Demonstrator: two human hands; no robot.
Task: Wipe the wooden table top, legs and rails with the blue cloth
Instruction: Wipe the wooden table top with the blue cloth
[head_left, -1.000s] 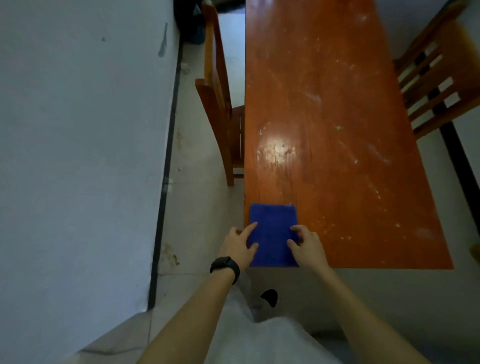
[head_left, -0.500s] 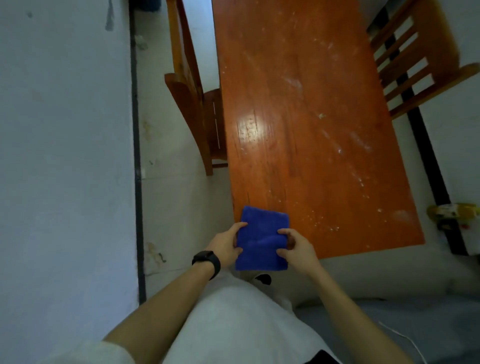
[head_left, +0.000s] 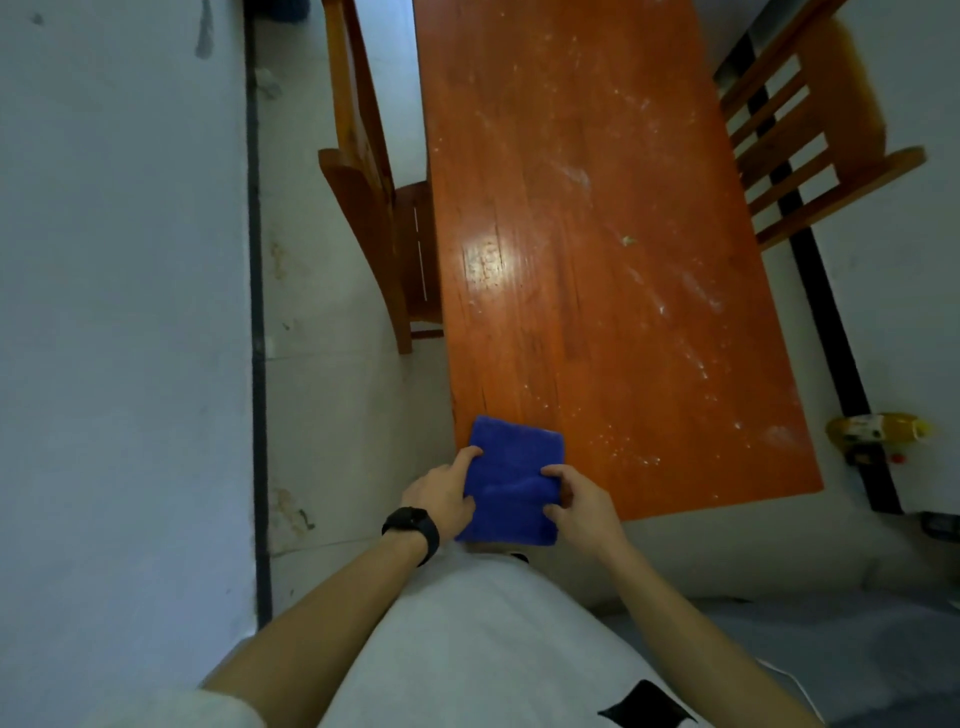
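The folded cloth is held between both hands at the near left corner of the table, its lower part hanging over the edge. Its left edge is gripped by the curled fingers of the left hand, and its right edge is pinched by the right hand. Pale dusty streaks are seen on the top beyond the fingertips. A chair is set left of the fingers.
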